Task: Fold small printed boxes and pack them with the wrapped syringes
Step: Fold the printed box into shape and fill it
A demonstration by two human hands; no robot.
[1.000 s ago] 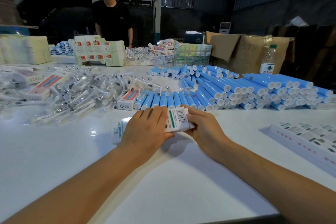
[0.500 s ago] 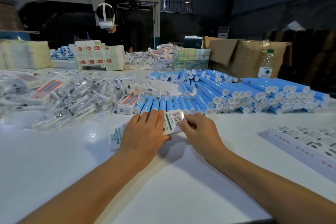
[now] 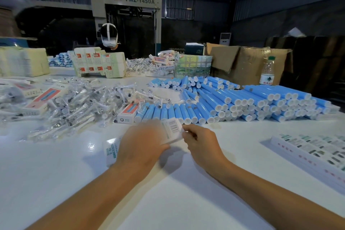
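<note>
Head view: the right hand [image 3: 200,144] has its fingertips curled in, pinching the end flap of a small printed box [image 3: 171,129] at the end that carries the barcode. The left hand [image 3: 141,145] lies over the middle of the same box; it is blurred, so I cannot tell whether its fingers press flat or wrap round. The box rests on or just above the white table [image 3: 56,183], its other end with green print sticking out to the left of the left hand.

Just beyond the hands lies a row of blue tubes [image 3: 233,99] with white caps, widening into a large heap to the right. To the left is a loose pile of wrapped syringes [image 3: 78,104], with a few red-striped boxes [image 3: 128,112] among them. At the right edge sits a stack of flat unfolded boxes [image 3: 313,147].

By my judgement the work is early: this box seems to be at the end-closing stage, I cannot see whether anything is inside it, and the syringe pile and the flat stack are both large.
</note>
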